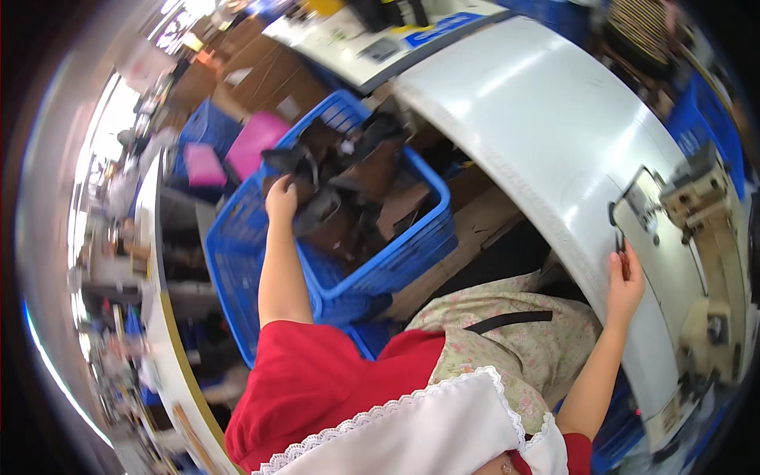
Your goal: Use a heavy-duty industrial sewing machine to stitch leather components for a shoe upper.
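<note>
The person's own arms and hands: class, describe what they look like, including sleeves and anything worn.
The left hand and right hand are bare, without gloves. Plain red short sleeves cover the upper arms, leaving the forearms uncovered. No watch, bracelet or marking shows on either wrist.

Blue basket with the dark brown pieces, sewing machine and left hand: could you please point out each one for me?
Blue basket (404, 260): head view, on its side wall.
Sewing machine (720, 253): head view, on its cream arm.
Left hand (282, 199): head view, on the back of the hand.
</note>
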Motion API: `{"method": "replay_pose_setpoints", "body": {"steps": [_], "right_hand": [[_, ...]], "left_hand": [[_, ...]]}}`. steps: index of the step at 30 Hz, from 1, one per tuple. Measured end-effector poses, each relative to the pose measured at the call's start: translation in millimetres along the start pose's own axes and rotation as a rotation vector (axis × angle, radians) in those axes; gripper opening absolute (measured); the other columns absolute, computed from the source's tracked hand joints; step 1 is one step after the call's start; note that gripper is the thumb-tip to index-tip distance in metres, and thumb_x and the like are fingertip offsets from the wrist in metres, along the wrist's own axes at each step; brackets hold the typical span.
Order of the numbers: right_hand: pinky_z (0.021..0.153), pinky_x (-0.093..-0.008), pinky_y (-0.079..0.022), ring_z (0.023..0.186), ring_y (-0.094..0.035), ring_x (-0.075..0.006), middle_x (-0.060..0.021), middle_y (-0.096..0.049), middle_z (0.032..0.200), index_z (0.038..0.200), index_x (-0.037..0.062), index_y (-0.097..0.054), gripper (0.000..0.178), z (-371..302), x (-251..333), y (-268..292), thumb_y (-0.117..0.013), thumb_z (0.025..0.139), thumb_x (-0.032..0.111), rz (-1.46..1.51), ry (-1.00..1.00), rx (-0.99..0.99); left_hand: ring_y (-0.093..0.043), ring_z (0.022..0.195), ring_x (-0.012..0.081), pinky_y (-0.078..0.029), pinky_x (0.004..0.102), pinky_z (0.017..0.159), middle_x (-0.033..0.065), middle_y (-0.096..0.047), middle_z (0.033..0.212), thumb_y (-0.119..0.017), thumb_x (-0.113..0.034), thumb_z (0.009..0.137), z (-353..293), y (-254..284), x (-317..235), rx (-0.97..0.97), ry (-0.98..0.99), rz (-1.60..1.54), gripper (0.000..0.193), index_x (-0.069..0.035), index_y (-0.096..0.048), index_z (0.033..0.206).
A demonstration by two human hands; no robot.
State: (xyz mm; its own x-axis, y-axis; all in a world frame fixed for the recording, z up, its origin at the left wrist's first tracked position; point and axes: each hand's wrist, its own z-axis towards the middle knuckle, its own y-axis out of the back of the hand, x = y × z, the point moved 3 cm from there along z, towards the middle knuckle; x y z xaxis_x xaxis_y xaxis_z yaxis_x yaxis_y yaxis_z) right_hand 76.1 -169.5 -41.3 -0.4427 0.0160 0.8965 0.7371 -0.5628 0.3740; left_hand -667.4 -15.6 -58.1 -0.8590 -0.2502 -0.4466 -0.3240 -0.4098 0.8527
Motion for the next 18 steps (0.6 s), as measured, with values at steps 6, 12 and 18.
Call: {"method": "replay_pose_setpoints", "body": {"steps": [6, 12, 18], "right_hand": [[0.059, -0.0203, -0.04, 0.067, -0.049, -0.0053, -0.0008, -0.063, 0.093, 0.126, 0.0029, -0.063, 0.037, 15.8, 20.2, -27.5, -0.054, 0.101, 0.029, 0.081, -0.038, 0.156], [0.059, -0.0217, -0.04, 0.068, -0.048, -0.0066, -0.0017, -0.066, 0.101, 0.128, 0.0053, -0.059, 0.04, 40.7, -6.3, -21.8, -0.049, 0.103, 0.035, 0.035, 0.149, 0.113], [0.072, -0.0258, -0.046, 0.08, -0.057, -0.0123, -0.0049, -0.067, 0.108, 0.13, 0.0047, -0.061, 0.043, 74.6, -4.9, -22.3, -0.057, 0.099, 0.035, -0.263, 0.428, 0.09]], "left_hand": [[-0.066, 0.105, 0.0322, -0.05, 0.0398, 0.092, 0.0174, -0.07, 0.108, -0.059, -0.023, 0.089, -191.5, 109.1, 17.3, -0.029, 0.114, 0.135, 0.029, -0.008, -0.07, 0.113], [-0.067, 0.1, 0.0338, -0.052, 0.0408, 0.088, 0.019, -0.07, 0.104, -0.06, -0.022, 0.087, -477.4, 102.8, 129.9, 0.022, 0.654, 0.049, 0.028, -0.005, -0.071, 0.107], [-0.067, 0.098, 0.0354, -0.052, 0.0435, 0.088, 0.0192, -0.071, 0.099, -0.062, -0.022, 0.078, -747.5, -4.3, 179.6, 0.279, 1.167, -0.146, 0.028, -0.003, -0.073, 0.095]]}}
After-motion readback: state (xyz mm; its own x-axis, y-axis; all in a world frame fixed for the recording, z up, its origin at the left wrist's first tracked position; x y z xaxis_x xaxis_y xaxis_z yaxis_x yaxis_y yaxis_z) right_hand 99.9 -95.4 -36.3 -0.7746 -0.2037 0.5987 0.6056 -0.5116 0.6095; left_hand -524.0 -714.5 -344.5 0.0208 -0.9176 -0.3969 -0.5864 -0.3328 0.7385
